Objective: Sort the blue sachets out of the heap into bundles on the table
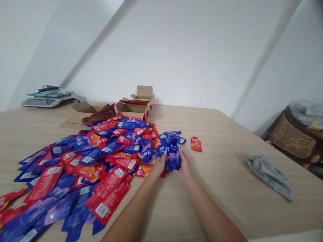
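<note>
Between my two hands is a small bunch of blue sachets (173, 155), fanned and overlapping at the right edge of the heap. My left hand (158, 165) grips their left side, thumb on top. My right hand (185, 165) closes on their right side, its fingers partly hidden behind them. A large heap of red and blue sachets (101, 158), many showing white barcode labels, spreads to the left of my hands. One red sachet (196, 144) lies apart on the table, to the right of my right hand.
Behind the heap stand open cardboard boxes (133, 107), with a brown cloth (98, 115) beside them. A scale (47, 100) sits at the back left. On the right of the wooden table (222, 188) lies a grey cloth (268, 174). A patterned chair (285, 134) stands beyond the right edge.
</note>
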`<state>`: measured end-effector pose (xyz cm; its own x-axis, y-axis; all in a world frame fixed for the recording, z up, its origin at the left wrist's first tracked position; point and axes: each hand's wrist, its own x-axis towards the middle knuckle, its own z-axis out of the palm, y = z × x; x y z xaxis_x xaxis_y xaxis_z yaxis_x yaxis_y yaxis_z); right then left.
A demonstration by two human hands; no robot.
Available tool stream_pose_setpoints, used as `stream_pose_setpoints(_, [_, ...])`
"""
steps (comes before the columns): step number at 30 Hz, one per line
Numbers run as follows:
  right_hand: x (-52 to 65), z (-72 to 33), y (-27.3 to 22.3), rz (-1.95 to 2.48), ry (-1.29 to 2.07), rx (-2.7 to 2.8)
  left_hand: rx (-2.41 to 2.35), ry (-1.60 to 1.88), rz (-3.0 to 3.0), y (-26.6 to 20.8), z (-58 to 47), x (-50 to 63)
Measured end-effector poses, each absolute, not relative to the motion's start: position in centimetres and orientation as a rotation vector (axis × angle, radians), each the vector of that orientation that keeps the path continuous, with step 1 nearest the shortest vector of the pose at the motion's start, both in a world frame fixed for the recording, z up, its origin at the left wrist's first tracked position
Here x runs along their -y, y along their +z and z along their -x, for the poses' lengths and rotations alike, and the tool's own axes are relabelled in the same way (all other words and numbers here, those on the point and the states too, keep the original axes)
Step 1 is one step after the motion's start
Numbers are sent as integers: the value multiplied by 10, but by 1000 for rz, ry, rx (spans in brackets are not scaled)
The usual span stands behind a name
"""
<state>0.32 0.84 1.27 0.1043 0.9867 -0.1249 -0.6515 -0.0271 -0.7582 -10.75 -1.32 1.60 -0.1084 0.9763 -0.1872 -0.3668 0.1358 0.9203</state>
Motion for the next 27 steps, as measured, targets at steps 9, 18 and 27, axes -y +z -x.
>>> stream_pose_setpoints(9, [-5,-1,0,1057,1095,889,-938,1060,-888,34,102,29])
stream_pose_setpoints(18, [-9,14,1,1151,744,1261,-873,1229,-489,25,103,25])
stream_pose_setpoints(27, [-28,40,30,990,852,1392,-792,1350,-298,31,126,14])
